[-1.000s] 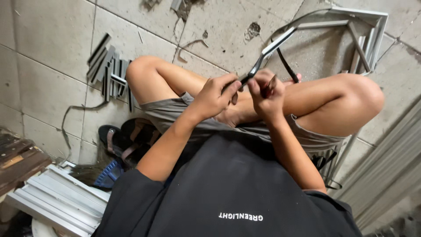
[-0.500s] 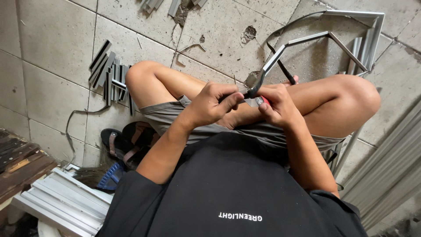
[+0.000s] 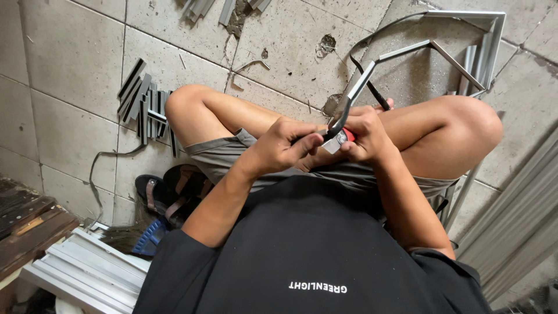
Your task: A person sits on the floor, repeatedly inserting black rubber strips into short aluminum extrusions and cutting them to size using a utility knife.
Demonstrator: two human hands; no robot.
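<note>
While the person squats over the tiled floor (image 3: 70, 75), both forearms bend inward at mid-frame: the left hand (image 3: 285, 145) has its grip curled tight around a bent grey metal strip (image 3: 354, 93), and the right hand (image 3: 363, 136) pinches a small red-and-white tool (image 3: 340, 139) against it.

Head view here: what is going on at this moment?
A person sits on a tiled floor, knees up. Both hands meet between the knees: the left hand and the right hand grip the near end of a bent grey metal frame, with a small red-and-white piece between them. Short grey metal strips lie by the left knee.
</note>
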